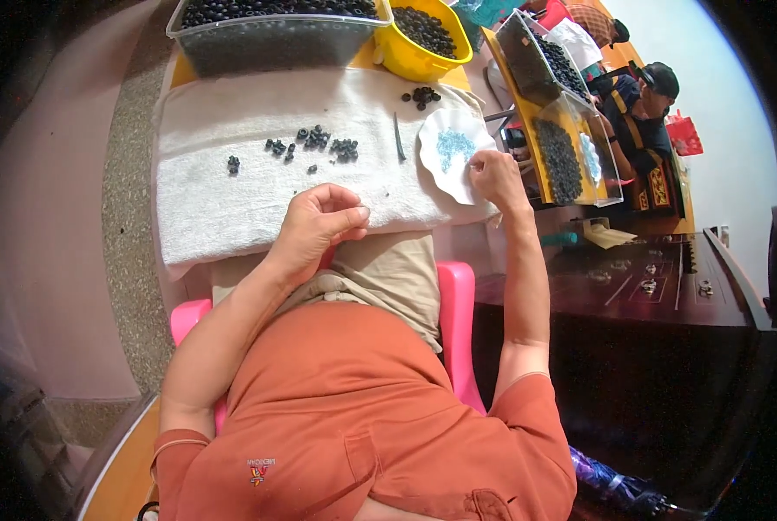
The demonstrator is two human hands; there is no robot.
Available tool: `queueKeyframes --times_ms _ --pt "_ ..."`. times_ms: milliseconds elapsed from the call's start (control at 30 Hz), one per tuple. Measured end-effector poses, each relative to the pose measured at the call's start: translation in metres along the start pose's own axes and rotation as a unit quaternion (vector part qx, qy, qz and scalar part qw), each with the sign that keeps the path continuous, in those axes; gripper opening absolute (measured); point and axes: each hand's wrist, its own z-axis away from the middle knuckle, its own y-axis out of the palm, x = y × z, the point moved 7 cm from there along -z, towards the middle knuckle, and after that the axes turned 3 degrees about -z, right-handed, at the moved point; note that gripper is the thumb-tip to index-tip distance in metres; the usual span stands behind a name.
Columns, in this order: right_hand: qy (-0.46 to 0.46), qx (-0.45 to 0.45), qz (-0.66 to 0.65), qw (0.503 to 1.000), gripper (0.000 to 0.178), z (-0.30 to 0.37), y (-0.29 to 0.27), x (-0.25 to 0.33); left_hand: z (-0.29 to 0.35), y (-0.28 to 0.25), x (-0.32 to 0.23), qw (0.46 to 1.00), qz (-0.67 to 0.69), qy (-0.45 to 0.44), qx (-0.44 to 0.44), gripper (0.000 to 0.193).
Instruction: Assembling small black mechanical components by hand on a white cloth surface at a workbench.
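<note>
My left hand (320, 224) is closed in a pinch above the near part of the white towel (206, 208); whatever its fingertips hold is too small or hidden to name. At the right rim of a white wavy-edged dish (440, 178), my right hand (497, 180) is also closed, its fingertips hidden. Tiny light-blue pieces (454, 146) lie in that dish. Beyond my left hand, small black ring-like parts (315, 137) sit in loose clusters on the towel. A slim dark pointed tool (398, 139) lies left of the dish, with more black parts (421, 97) farther back.
A clear tub (275, 48) and a yellow basket (423, 65), both full of black parts, stand along the far edge. To the right, another table (527, 104) bears clear boxes of similar parts, with other people beside it. Pink chair arms (458, 321) flank me.
</note>
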Motion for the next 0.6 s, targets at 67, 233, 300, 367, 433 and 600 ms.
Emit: queueKeyframes --times_ms 67,233,300,367,433,600 --pt "-0.01 -0.022 -0.001 1.0 0.015 0.003 -0.002 0.003 0.0 0.0 0.0 1.0 0.004 0.0 -0.001 0.015" --pt "-0.057 -0.06 -0.083 0.993 0.017 0.015 -0.008 0.007 0.001 -0.001 0.0 1.0 0.002 -0.003 -0.004 0.014" --pt "-0.086 -0.09 -0.119 0.985 0.017 0.021 -0.011 0.009 0.0 0.0 0.0 1.0 -0.003 -0.004 -0.004 0.014" --pt "-0.1 -0.117 -0.175 0.973 0.017 0.026 -0.013 0.01 0.0 0.0 0.001 1.0 -0.009 -0.004 -0.006 0.014" --pt "-0.057 -0.106 -0.218 0.968 0.017 0.029 -0.007 0.007 0.001 0.0 0.001 1.0 0.0 -0.002 -0.004 0.013" --pt "0.033 -0.076 -0.385 0.919 0.019 0.041 -0.005 0.03 -0.001 -0.001 0.002 1.0 -0.004 -0.004 -0.001 0.013"
